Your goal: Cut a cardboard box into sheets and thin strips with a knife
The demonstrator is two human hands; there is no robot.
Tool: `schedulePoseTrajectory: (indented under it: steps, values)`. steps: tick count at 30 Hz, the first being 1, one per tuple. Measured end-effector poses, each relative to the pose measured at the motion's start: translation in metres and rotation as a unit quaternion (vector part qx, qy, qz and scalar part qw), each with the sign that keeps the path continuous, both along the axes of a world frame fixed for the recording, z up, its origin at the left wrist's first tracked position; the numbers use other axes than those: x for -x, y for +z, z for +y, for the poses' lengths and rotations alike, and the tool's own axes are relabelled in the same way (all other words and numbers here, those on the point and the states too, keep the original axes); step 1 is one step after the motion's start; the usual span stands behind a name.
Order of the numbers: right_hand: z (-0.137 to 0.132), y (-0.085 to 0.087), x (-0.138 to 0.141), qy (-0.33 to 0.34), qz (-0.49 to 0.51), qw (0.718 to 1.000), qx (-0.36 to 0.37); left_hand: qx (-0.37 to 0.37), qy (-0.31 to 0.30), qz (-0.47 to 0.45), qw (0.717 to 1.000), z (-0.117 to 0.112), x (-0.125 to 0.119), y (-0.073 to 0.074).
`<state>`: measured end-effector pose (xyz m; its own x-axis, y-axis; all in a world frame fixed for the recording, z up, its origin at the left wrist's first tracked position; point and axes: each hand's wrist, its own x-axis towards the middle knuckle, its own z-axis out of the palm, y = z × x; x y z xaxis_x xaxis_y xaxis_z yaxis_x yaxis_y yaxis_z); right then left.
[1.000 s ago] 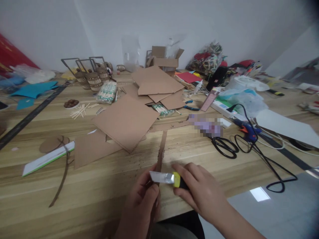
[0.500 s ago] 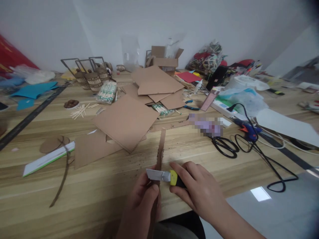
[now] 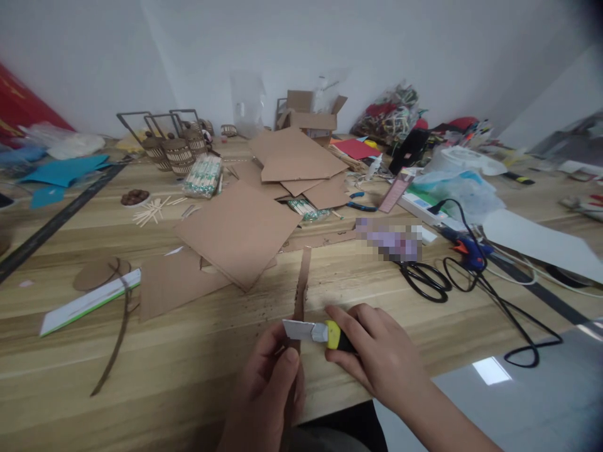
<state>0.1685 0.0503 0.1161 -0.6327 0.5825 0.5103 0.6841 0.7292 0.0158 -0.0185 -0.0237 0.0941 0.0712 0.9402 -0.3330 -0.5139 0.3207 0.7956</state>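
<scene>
My left hand [image 3: 266, 395] pinches a long narrow cardboard strip [image 3: 301, 282] that stands up from the near edge of the wooden table [image 3: 188, 351]. My right hand [image 3: 377, 355] grips a utility knife [image 3: 313, 331] with a yellow and black handle. Its silver blade lies flat across the strip, just above my left thumb. Both hands are closed, close together at the table's front edge.
Cardboard sheets [image 3: 240, 229] are piled mid-table, with a white ruler [image 3: 89, 301] and a thin brown strip [image 3: 115, 339] to the left. Black scissors [image 3: 424, 279] and a blue glue gun [image 3: 466, 251] with a looping cable lie to the right. Craft clutter lines the back.
The strip and knife rose slightly half a second ago and have come back down. The blade stays across the strip and both grips are unchanged.
</scene>
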Motion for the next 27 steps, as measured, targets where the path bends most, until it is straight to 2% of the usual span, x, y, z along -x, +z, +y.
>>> schedulePoseTrajectory:
  steps: [9, 14, 21, 27]
  values:
    - [0.004, -0.003, -0.005, -0.013, -0.006, 1.000, -0.003, 0.017, 0.012, 0.004, 1.000, -0.001, 0.005, 0.002]
    - [0.000, -0.001, 0.001, 0.000, -0.010, 1.000, 0.016, -0.003, 0.066, 0.028, 0.997, 0.005, 0.001, 0.000]
    - [-0.004, 0.000, 0.014, 0.005, -0.005, 0.999, 0.038, 0.018, 0.057, 0.085, 0.995, 0.008, 0.000, 0.008]
    - [0.006, -0.006, 0.002, -0.012, -0.010, 1.000, 0.015, 0.017, 0.034, 0.057, 0.998, 0.009, 0.005, 0.014]
